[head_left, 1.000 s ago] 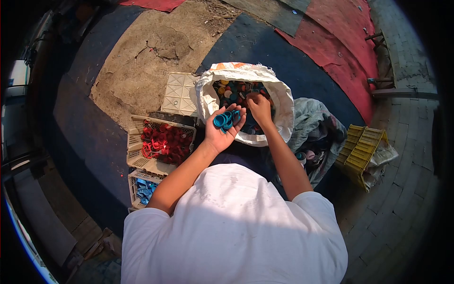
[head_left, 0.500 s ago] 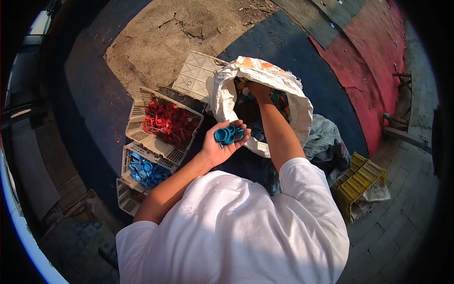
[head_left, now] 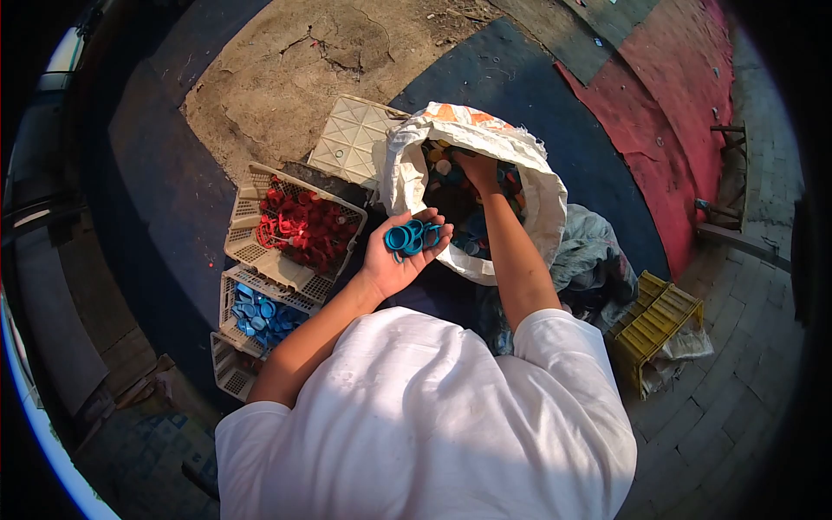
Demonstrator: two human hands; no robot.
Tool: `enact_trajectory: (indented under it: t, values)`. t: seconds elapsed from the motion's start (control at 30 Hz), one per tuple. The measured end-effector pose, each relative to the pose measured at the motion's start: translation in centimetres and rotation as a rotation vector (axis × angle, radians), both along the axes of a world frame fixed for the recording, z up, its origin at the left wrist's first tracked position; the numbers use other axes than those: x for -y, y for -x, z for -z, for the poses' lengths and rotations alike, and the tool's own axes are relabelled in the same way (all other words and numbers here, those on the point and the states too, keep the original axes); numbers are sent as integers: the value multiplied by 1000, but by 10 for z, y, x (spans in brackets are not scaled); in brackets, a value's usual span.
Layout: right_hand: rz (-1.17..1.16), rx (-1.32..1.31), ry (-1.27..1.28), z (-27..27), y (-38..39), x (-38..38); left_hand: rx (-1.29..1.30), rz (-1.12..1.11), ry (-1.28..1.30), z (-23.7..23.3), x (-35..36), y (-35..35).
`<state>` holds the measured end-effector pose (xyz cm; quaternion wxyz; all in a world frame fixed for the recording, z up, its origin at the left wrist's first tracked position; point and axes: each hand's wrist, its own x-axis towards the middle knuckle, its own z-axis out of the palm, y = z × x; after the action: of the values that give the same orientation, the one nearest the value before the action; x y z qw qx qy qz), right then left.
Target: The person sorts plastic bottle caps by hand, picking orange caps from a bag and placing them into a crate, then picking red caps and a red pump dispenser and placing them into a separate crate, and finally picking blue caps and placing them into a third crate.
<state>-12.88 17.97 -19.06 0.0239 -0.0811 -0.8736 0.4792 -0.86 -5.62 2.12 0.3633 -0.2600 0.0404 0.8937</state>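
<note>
My left hand (head_left: 394,264) is palm up, cupped beside the near left rim of a white woven sack (head_left: 548,195), with several teal ring-shaped caps (head_left: 414,237) resting on its palm and fingers. Inside the open sack lie mixed caps in blue, orange, white and other colours (head_left: 440,165). My right hand (head_left: 477,169) reaches into the sack among those caps. Its fingers are hidden in shadow, so what they hold, if anything, does not show.
Left of the sack, a crate (head_left: 245,236) holds red caps (head_left: 308,227); another below it holds blue caps (head_left: 263,314). A pale lattice panel (head_left: 351,139) lies behind. At right are a grey plastic bundle (head_left: 594,247) and a yellow crate (head_left: 654,322).
The view has shifted slightly. My right hand has moved a little within the sack, and the teal caps sit slightly differently on my left palm.
</note>
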Motion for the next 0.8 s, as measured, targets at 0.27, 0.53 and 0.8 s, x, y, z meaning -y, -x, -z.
enact_trajectory:
  t: [0.27,0.53,0.8]
  values:
    - [357,390,1253,-113,-80,-20,-62,22,-3,-6,-11,19]
    - [434,288,1422,-166,-123,-26,-67,99,-3,5,-24,33]
    - [292,139,1265,-196,-144,-8,-35,245,145,14,-50,42]
